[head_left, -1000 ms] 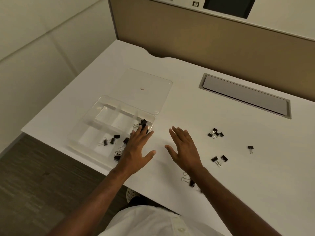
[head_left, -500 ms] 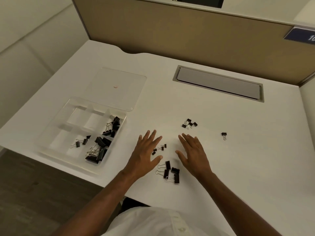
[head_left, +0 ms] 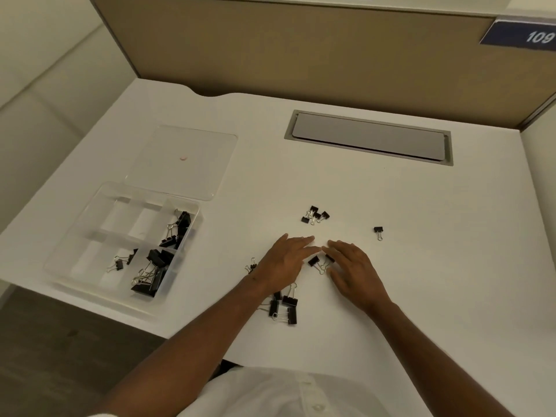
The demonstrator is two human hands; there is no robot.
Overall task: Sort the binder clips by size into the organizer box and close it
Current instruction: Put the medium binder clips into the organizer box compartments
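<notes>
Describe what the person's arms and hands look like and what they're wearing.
Both forearms are bare, with no sleeves reaching the wrists. The left hand and right hand wear no gloves, and no rings, watch or bracelet show. A white buttoned shirt covers the torso at the bottom of the view.

text: "109" | white numerals | on: dark blue sign | location: far right, atop partition
</notes>
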